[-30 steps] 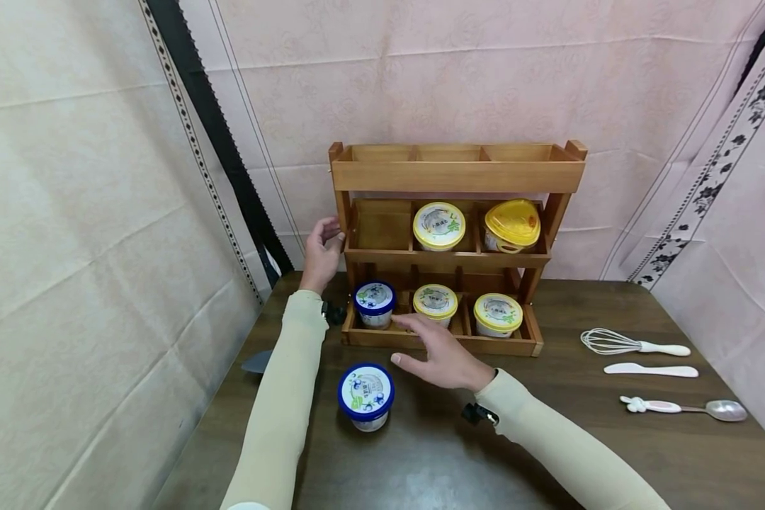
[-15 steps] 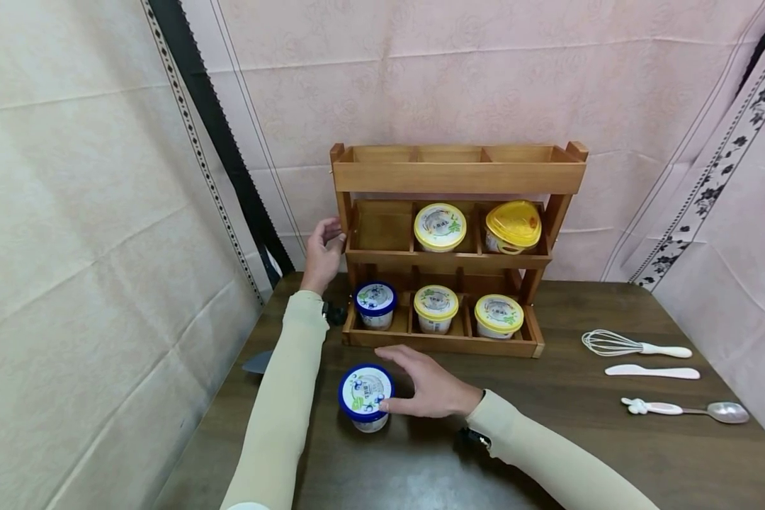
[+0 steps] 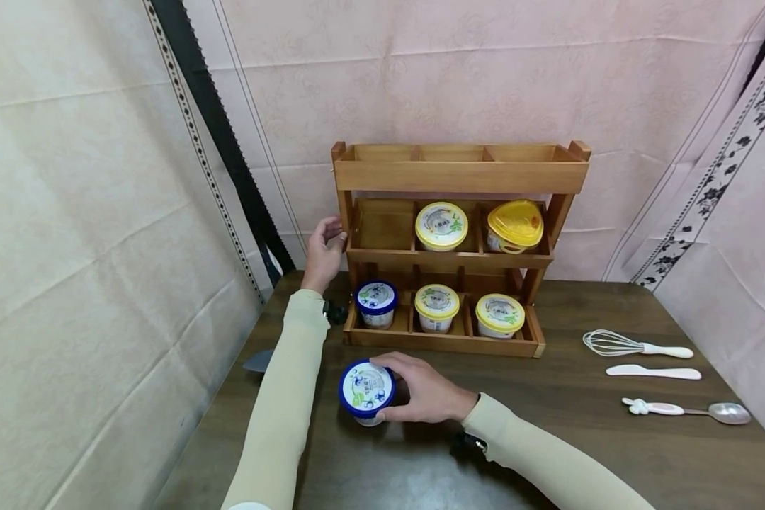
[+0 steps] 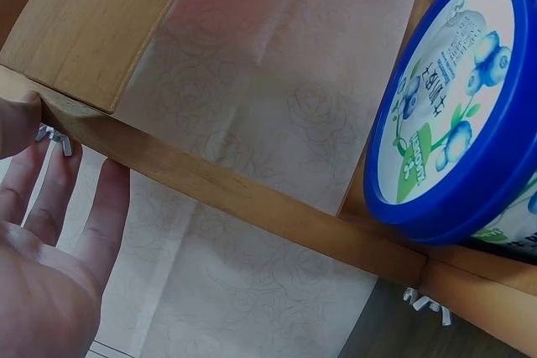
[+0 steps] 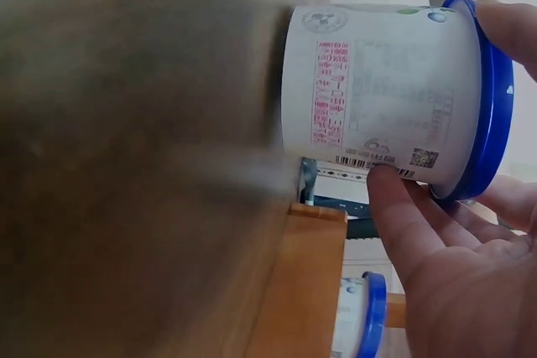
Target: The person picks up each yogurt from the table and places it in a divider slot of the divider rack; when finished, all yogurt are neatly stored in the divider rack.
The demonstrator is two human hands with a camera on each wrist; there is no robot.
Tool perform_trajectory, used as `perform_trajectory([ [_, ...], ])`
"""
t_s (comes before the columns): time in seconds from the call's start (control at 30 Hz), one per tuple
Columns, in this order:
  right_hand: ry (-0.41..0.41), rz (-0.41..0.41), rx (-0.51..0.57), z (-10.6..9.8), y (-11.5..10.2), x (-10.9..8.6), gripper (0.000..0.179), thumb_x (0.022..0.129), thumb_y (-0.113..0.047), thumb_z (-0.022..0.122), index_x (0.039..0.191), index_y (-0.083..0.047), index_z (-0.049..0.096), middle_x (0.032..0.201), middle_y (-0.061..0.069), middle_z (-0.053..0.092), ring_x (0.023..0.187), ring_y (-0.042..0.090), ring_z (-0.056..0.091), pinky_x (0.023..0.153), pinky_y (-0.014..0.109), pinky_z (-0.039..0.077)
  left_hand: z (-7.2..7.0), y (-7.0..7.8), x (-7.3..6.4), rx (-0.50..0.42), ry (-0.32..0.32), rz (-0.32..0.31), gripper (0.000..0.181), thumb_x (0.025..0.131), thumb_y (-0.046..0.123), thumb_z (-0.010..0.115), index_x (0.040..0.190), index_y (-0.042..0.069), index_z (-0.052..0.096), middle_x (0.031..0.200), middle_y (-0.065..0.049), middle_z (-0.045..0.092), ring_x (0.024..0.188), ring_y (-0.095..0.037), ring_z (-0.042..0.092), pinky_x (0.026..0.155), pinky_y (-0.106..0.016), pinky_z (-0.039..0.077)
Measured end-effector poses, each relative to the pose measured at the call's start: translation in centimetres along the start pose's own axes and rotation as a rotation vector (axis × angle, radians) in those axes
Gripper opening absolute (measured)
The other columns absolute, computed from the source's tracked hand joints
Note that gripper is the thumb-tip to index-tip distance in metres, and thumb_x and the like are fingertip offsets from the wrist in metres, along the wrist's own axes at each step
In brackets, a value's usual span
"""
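My right hand (image 3: 423, 393) grips a white yogurt tub (image 5: 382, 90) with a blue lid, thumb and fingers around its upper part. The tub's base is at or just above the tabletop; I cannot tell whether they touch. In the head view, its blue-rimmed lid (image 3: 366, 388) shows blueberries. At the left of a wooden three-tier rack (image 3: 459, 177), my left hand (image 3: 324, 253) holds the side post (image 4: 226, 186), thumb on one side and fingers on the other. Another blue-lidded tub (image 3: 376, 304) stands in the bottom tier's left compartment, near that hand.
Yellow-lidded tubs fill the bottom tier's middle (image 3: 436, 303) and right (image 3: 500, 314) compartments. Above them sit a yellow-lidded tub (image 3: 442, 225) and one with a domed yellow lid (image 3: 515, 223). A whisk (image 3: 612, 343), white knife (image 3: 653, 371) and spoon (image 3: 727, 413) lie to the right.
My right hand has come back from the rack's bottom tier toward the front and closed around the blue-lidded tub on the table. My left hand stays at the post.
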State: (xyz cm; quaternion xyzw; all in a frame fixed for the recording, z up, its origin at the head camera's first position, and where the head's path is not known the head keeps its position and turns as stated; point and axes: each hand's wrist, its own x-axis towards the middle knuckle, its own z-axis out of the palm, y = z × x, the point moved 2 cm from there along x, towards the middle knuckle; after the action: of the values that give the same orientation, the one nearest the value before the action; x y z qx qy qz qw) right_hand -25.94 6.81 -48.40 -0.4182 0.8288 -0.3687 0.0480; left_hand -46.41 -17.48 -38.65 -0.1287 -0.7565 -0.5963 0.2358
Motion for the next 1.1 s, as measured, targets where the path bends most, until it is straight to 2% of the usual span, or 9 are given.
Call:
perform_trajectory([
  [0.27,0.053,-0.025,0.008,-1.9,-0.5,0.2,0.086,0.087,-0.055,0.084,0.157,-0.020,0.049,0.155,-0.004,0.054,0.137,0.015,0.057,0.111,0.042,0.054,0.1,0.0,0.1,-0.031,-0.003,-0.001,0.033,0.107,0.011,0.061,0.141,0.014,0.059,0.136,-0.010,0.063,0.131,-0.027,0.059,0.119,-0.047,0.044],
  [0.57,0.089,-0.073,-0.049,-4.4,-1.5,0.8,0.086,0.085,-0.054,0.086,0.156,-0.020,0.050,0.156,-0.002,0.054,0.140,0.018,0.056,0.113,0.050,0.052,0.0,-0.2,-0.1,-0.036,0.000,0.001,0.034,0.106,0.006,0.061,0.139,0.014,0.060,0.134,-0.011,0.063,0.131,-0.027,0.059,0.117,-0.050,0.046],
  [0.67,0.100,-0.066,-0.045,-5.3,-1.9,1.2,0.086,0.085,-0.053,0.086,0.156,-0.021,0.050,0.156,-0.002,0.053,0.138,0.018,0.056,0.110,0.047,0.054,-0.1,-0.2,-0.1,-0.028,0.000,0.010,0.034,0.107,0.006,0.061,0.140,0.014,0.060,0.135,-0.011,0.063,0.132,-0.028,0.059,0.118,-0.050,0.045],
  [0.87,0.145,-0.068,0.001,-7.3,-2.5,2.4,0.086,0.085,-0.046,0.089,0.157,-0.022,0.048,0.155,0.000,0.052,0.130,0.018,0.060,0.095,0.036,0.063,-0.3,-0.1,-0.3,-0.009,0.004,0.010,0.034,0.107,0.010,0.061,0.141,0.015,0.060,0.136,-0.010,0.063,0.132,-0.028,0.059,0.118,-0.050,0.046],
  [1.1,0.228,-0.090,-0.009,-9.7,-3.5,4.0,0.086,0.084,-0.042,0.090,0.156,-0.020,0.050,0.151,-0.003,0.055,0.122,0.016,0.062,0.090,0.033,0.064,-0.2,-0.3,0.1,-0.013,0.000,0.017,0.034,0.107,0.010,0.062,0.140,0.013,0.060,0.135,-0.011,0.063,0.131,-0.028,0.060,0.117,-0.049,0.046],
])
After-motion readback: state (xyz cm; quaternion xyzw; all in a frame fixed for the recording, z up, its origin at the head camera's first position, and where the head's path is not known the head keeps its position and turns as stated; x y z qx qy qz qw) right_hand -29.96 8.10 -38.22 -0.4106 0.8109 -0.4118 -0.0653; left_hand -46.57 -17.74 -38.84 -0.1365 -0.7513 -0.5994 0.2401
